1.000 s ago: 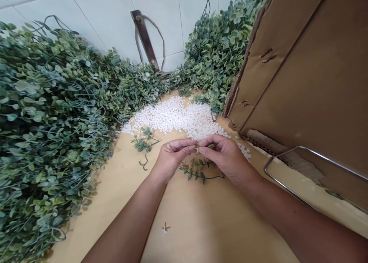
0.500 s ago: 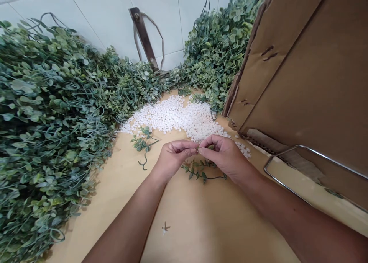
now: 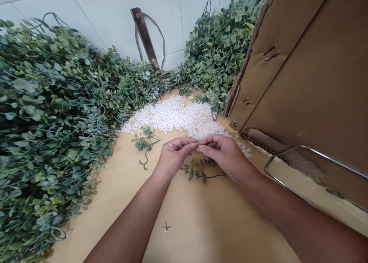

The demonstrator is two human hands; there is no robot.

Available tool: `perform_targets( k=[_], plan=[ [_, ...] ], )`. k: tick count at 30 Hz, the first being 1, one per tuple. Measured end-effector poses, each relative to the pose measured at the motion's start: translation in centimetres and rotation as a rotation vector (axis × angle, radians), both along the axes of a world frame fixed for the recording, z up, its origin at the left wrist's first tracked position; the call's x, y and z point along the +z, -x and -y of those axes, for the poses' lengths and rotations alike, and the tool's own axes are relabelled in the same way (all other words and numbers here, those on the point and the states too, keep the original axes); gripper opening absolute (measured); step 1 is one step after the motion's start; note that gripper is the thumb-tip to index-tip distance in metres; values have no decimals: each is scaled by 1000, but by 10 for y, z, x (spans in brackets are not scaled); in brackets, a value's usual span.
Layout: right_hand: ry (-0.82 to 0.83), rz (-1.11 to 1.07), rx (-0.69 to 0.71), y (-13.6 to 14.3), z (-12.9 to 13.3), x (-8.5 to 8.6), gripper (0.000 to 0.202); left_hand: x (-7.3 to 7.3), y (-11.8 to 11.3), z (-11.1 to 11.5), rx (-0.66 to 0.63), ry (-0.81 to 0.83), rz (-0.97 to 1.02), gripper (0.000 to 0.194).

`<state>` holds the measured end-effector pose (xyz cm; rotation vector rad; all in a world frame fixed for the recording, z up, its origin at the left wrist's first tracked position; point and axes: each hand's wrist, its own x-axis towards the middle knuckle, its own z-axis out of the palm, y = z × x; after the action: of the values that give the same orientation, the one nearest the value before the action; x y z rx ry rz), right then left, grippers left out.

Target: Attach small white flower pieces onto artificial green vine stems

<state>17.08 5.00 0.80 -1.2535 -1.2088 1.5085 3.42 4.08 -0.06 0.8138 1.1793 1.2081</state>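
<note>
My left hand (image 3: 176,154) and my right hand (image 3: 225,152) meet fingertip to fingertip over the tabletop, both closed in a pinch. Green leaves show between the fingers of my right hand, which grips an artificial leaf sprig. Just below, a leafy stem (image 3: 197,175) curves under my hands; whether it joins the held piece is hidden. What my left thumb and forefinger pinch is too small to make out. Ahead of my fingers spreads a heap of small white plastic pieces (image 3: 172,111). Left of my left hand lies a loose leafy sprig (image 3: 140,142).
Artificial foliage (image 3: 71,98) is piled along the left, with another foliage pile (image 3: 221,48) at the back right. A cardboard box (image 3: 304,83) and a bent metal wire frame (image 3: 299,146) stand at right. A small star-shaped piece (image 3: 166,227) lies in front on the tan tabletop (image 3: 184,221).
My fingertips have shifted slightly against each other, with a small gap showing between them. Both hands stay in nearly the same place, and the surroundings look unchanged.
</note>
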Motion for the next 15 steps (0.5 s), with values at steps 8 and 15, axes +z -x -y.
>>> perform_targets(
  k=[8, 15],
  plan=[
    [-49, -23, 23, 1, 0, -10, 20, -2, 2, -1, -9, -3, 7, 18],
    [-106, 17, -3, 2, 1, -13, 17, -1, 0, 1, -19, 20, 3, 17]
  ],
)
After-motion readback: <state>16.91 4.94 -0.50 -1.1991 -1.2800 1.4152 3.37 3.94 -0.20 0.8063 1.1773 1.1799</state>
